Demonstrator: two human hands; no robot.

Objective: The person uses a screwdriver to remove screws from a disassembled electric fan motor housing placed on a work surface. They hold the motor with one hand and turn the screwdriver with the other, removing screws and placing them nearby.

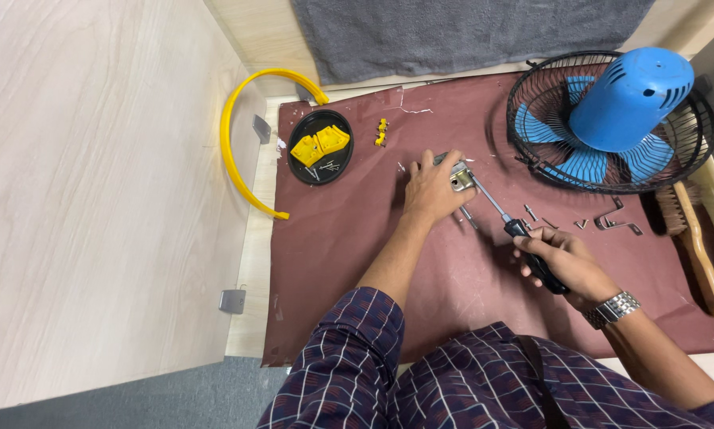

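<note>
- My left hand point(430, 189) is pressed down, fingers closed over a small metal part point(458, 179), pinning it to the brown mat point(349, 262) that covers the surface.
- My right hand point(562, 262) is wrapped tight around the black handle of a screwdriver point(509, 222); its shaft runs up and to the left, and the tip meets the metal part just beside my left fingers.
- The two hands sit apart, joined only by the tool's line.
- Loose screws and bent metal clips point(616, 222) lie on the mat near my right hand.
- Beyond them I see a blue fan point(611, 119) lying face down in its black wire cage.
- A wooden-handled brush point(694, 238) rests at the mat's right edge.
- Far left, a black round dish point(320, 147) holds yellow plastic pieces and a few screws, with a yellow curved ring point(238, 159) beside it.
</note>
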